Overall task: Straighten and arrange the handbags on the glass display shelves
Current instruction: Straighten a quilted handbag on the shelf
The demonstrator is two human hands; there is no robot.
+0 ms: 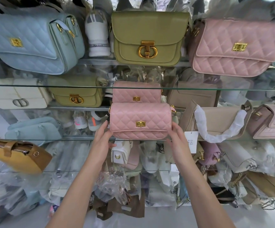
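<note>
A small pink quilted handbag [140, 120] with a gold clasp stands upright at the front edge of a glass shelf [77, 138]. My left hand [102, 139] presses against its lower left corner. My right hand [178, 140] cups its lower right end. Both hands hold the bag between them. Behind it, one shelf up, stands a second pink quilted bag [136, 92].
The top shelf carries a blue quilted bag [29, 41], an olive bag [148, 37] and a large pink quilted bag [237, 46]. A beige bag [215, 122] with a paper-wrapped strap stands right of my hands. A mustard bag [18, 155] lies at lower left. Plastic-wrapped stock fills the floor below.
</note>
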